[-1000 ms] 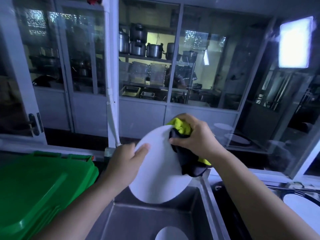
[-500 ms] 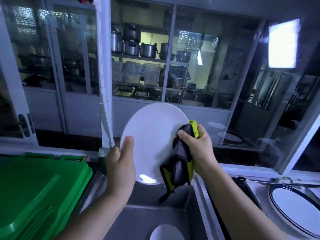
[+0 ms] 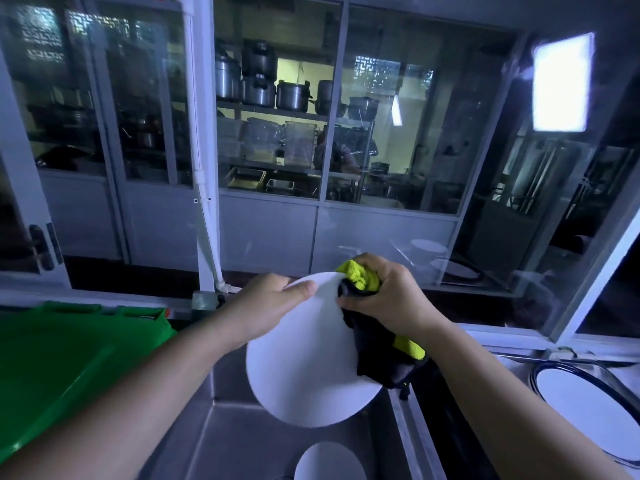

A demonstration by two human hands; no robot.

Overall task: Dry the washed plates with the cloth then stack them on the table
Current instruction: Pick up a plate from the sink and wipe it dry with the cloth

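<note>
Drying step: round white plate (image 3: 304,368) is held tilted over steel sink (image 3: 242,441), left hand (image 3: 266,306) clamped on its rim, right hand (image 3: 384,299) clenched on yellow-black cloth (image 3: 377,348) (pressed to plate). Next: remaining face wiped, then stacked.

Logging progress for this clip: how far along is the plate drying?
Done: a dark-rimmed plate already lies on the surface at right, apparently dried. In hand: the left hand holds a white plate over the sink while the right hand presses the yellow-and-black cloth against it. Left: this plate isn't stacked yet, and another plate waits in the sink.
</note>
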